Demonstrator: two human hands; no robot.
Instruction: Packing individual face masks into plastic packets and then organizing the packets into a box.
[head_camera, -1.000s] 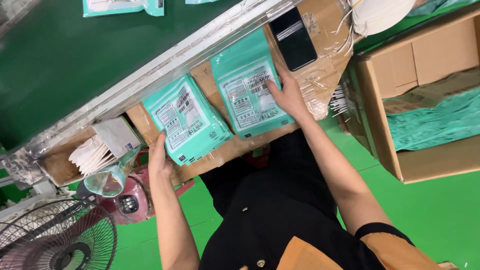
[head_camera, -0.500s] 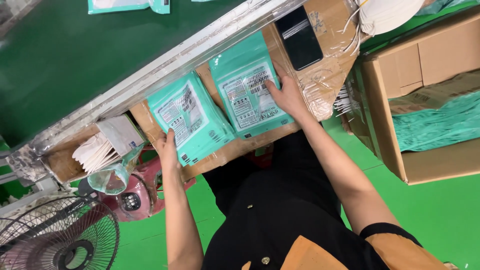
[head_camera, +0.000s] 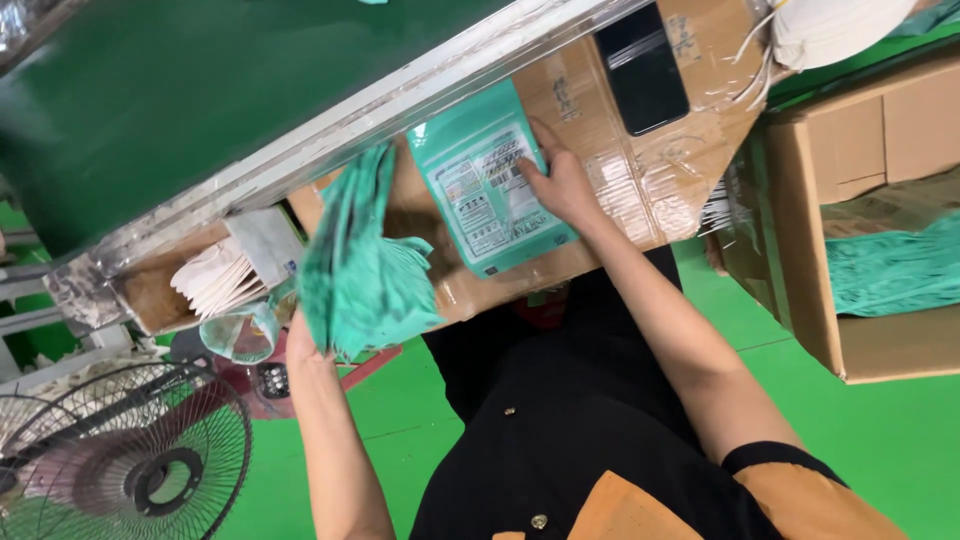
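Cardboard worktop (head_camera: 640, 190): both hands on teal pouches (left pouch (head_camera: 365, 260) blurred).

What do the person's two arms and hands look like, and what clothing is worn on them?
Both forearms are bare, with no gloves, rings or watch visible on the left hand or the right hand. The right upper arm has a short black sleeve over an orange garment.

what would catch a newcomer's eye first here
The blurred teal pouch in the left hand, lifted at the near edge of the cardboard-topped bench, stands out first. Next is the flat teal pouch with a printed label lying on the bench, the right hand pressing its right side. A black phone lies further along the bench, and an open carton of teal pouches stands at the right.
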